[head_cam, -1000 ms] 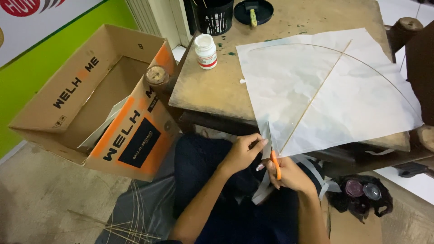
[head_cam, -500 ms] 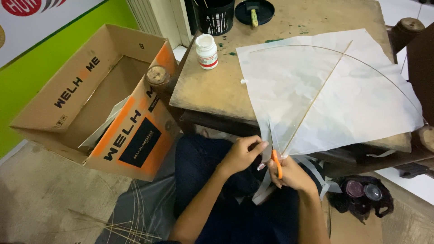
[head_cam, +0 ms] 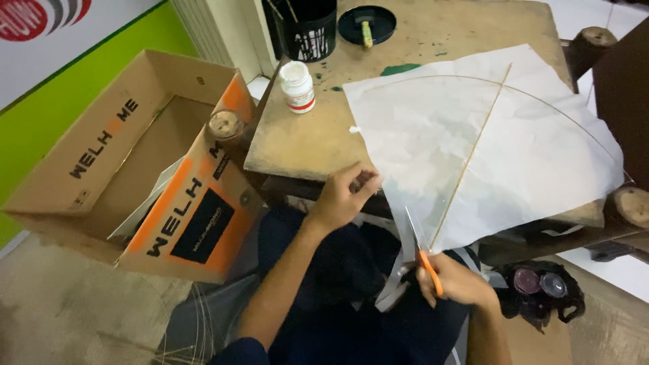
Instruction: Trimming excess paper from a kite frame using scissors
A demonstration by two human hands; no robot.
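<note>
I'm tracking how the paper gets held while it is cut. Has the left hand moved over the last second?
Yes. The left hand has slid along the white paper edge, away from the scissors and closer to the white bottle on the table.

Well left of the left hand [head_cam: 341,196] stands an open brown and orange cardboard box [head_cam: 128,162] with a black label panel [head_cam: 197,226], beyond the hand a small white red-labelled bottle [head_cam: 297,86], and far up-left a white-and-green wall sign [head_cam: 47,40].
</note>
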